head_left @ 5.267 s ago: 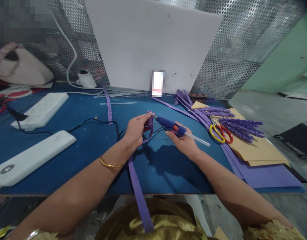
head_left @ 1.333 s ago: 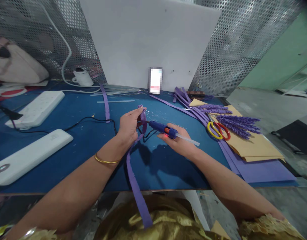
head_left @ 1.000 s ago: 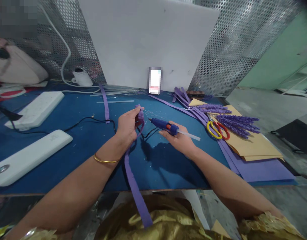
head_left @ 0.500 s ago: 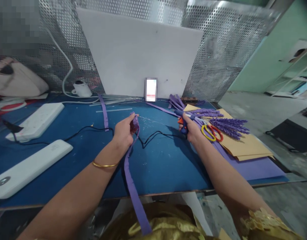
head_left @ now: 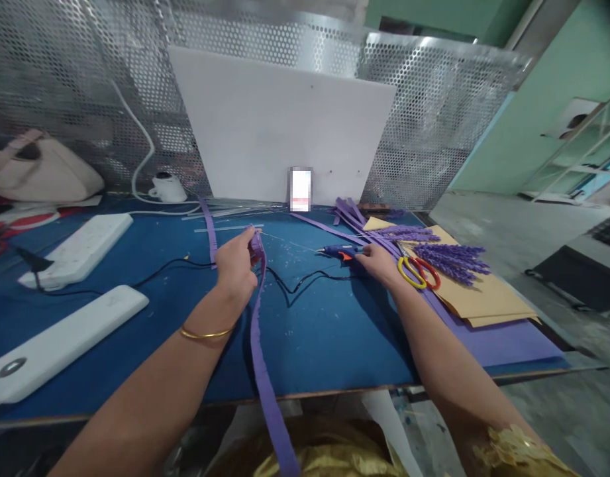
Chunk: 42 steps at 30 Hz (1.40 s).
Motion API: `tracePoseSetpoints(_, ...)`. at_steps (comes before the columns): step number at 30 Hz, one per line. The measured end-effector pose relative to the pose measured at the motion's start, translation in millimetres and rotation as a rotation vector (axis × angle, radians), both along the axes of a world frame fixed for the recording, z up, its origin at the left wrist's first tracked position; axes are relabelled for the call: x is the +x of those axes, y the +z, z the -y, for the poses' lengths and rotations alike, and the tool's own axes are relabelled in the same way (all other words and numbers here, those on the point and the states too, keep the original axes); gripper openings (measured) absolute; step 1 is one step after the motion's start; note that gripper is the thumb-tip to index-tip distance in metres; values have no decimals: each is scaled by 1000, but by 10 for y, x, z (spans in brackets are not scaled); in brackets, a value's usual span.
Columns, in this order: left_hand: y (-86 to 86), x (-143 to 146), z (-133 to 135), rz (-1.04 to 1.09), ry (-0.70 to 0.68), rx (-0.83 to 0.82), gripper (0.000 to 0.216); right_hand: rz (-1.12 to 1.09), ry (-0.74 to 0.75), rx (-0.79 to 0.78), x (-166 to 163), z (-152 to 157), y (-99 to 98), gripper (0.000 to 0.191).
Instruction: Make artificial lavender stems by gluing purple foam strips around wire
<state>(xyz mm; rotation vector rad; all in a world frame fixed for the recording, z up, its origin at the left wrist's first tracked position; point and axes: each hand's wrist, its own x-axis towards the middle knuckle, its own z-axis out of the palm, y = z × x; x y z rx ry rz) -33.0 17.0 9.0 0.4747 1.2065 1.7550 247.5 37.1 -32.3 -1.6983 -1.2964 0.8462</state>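
Observation:
My left hand [head_left: 235, 262] pinches a rolled end of a purple fringed paper strip [head_left: 265, 377]. The strip's long tail hangs down over the table's front edge toward my lap. To the right, a blue glue gun [head_left: 337, 251] with an orange trigger lies low at the table surface, its nozzle pointing left. My right hand [head_left: 379, 264] has its fingers closed at the gun's rear end; its handle is mostly hidden. A thin glue thread stretches between the roll and the nozzle. The gun's black cord [head_left: 305, 281] runs across the blue table [head_left: 324, 338].
Right of my right hand lie scissors [head_left: 418, 273] with yellow and red handles, purple lavender-like stems [head_left: 454, 258], tan paper [head_left: 498, 305] and purple sheets [head_left: 513, 344]. A power strip [head_left: 79, 248] and a long white device [head_left: 71, 341] are at left. A phone [head_left: 300, 190] stands behind.
My right hand has lowered the glue gun to the table and turned it so the nozzle points left; its grip moved to the rear. My left hand still holds the rolled strip.

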Motion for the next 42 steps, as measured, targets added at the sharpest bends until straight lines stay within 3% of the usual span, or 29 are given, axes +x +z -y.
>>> tracePoseSetpoints(5,7,82,40,71,-161,-7,6,253,-25,133,-7,34,33,14)
tracePoseSetpoints(9,-5,160,106,38,-284,44,18,276,-58,335,-42,109,152,30)
tracePoseSetpoints(12,-8,209,181,-48,-427,84,31,122,171,445,-119,214,237,34)
tracePoseSetpoints(16,-20,301,305,-156,-626,66,37,-166,632,183,-327,405,277,37)
tracePoseSetpoints(18,-41,349,355,-202,-704,50,37,-285,715,113,-449,487,257,33)
tracePoseSetpoints(23,-92,381,362,-269,-769,36,44,-520,622,116,-639,582,183,25)
tracePoseSetpoints(28,-61,246,253,-402,-980,-28,69,-712,504,117,-594,543,185,22)
tracePoseSetpoints(32,-23,162,211,-475,-1096,-76,63,-817,469,103,-510,480,203,20)
tracePoseSetpoints(39,83,152,303,-463,-1016,-72,47,-931,468,50,-440,444,256,20)
tracePoseSetpoints(42,118,138,340,-409,-1107,-34,46,-982,473,12,-454,467,282,20)
